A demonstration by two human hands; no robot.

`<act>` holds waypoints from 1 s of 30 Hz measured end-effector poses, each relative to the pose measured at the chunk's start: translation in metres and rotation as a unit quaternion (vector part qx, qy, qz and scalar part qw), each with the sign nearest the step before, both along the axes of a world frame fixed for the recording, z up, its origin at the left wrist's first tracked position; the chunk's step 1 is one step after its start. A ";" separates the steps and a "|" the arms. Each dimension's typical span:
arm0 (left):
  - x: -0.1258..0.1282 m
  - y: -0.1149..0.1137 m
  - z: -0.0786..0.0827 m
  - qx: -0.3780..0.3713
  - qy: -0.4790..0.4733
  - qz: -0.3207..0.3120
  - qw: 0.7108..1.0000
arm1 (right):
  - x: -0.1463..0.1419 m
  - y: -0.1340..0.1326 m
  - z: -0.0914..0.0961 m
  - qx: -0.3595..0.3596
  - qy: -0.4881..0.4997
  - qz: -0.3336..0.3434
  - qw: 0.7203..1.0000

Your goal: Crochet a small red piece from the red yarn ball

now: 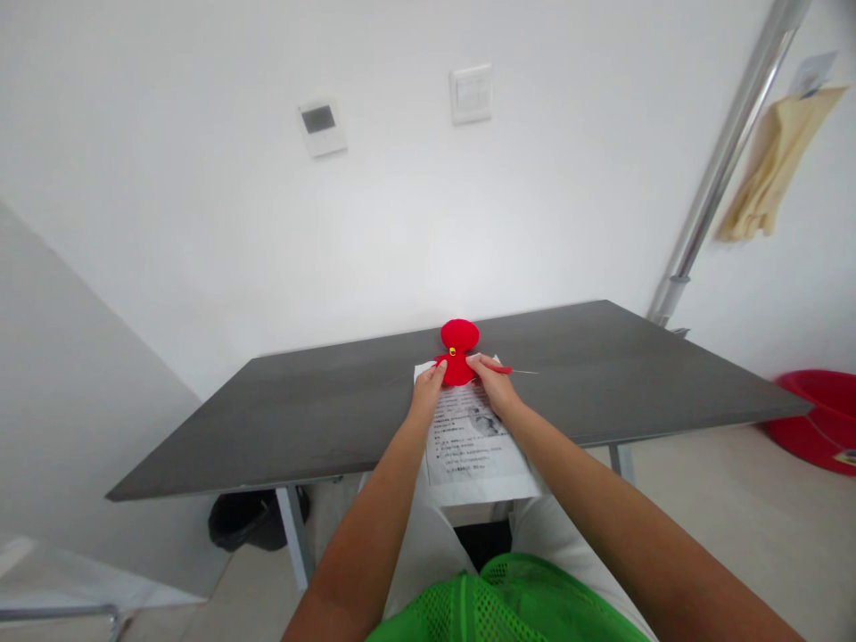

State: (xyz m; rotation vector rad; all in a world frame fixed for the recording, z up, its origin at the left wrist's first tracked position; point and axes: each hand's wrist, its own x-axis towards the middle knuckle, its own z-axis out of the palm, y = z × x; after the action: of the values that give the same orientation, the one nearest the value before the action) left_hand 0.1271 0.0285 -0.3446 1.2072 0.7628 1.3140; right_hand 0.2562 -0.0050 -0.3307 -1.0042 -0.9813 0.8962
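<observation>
Plain white wall behind, bearing a small white panel with a dark screen (322,127) and a square white switch plate (472,94); below, a broad dark grey flat tabletop (321,401). Toward the far side of that tabletop, a bright red, soft-looking, two-lobed figure (458,366) with a small yellow ring-like piece at its narrow waist. Long axis running away from the body, near lobe to far lobe. Near lobe set between both hands, far lobe beyond the fingers, untouched. Left hand (430,383) pinching the near lobe's left edge, thumb uppermost. Right hand (493,382) up against the right edge, fingers closed round a slim red-handled tool with a thin metal shaft (503,368). Key relation: shaft pointing rightward, away from the figure, roughly crosswise to its long axis; both hands about equally near. Underneath, a printed white paper sheet (461,490), reaching past the table's near edge. Hard to tell: figure resting on the sheet or lifted slightly.
</observation>
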 end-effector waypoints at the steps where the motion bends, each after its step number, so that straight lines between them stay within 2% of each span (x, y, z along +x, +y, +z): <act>1: 0.000 0.000 0.000 -0.002 0.001 0.002 1.000 | 0.000 0.000 0.000 -0.001 0.001 0.001 1.000; 7: -0.001 -0.001 0.001 -0.005 -0.014 -0.002 1.000 | -0.001 -0.001 0.000 -0.010 -0.014 0.004 1.000; 11: 0.000 -0.004 0.005 0.008 0.048 -0.010 0.999 | 0.001 0.002 -0.003 -0.006 -0.016 -0.013 1.000; 17: 0.000 -0.009 0.009 0.032 0.120 -0.022 0.992 | 0.003 0.004 -0.005 -0.001 0.016 0.004 1.000; 23: -0.002 -0.009 0.009 0.045 0.113 -0.043 0.992 | 0.003 0.006 -0.006 0.005 0.041 0.008 0.999; 30: 0.000 -0.004 0.005 0.049 0.131 -0.032 0.990 | 0.004 0.007 -0.005 0.006 0.037 -0.008 0.999</act>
State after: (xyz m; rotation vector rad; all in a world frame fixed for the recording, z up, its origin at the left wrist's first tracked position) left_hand 0.1270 0.0245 -0.3394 1.4910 0.8458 1.1658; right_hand 0.2607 0.0018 -0.3356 -0.9601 -0.9140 0.9075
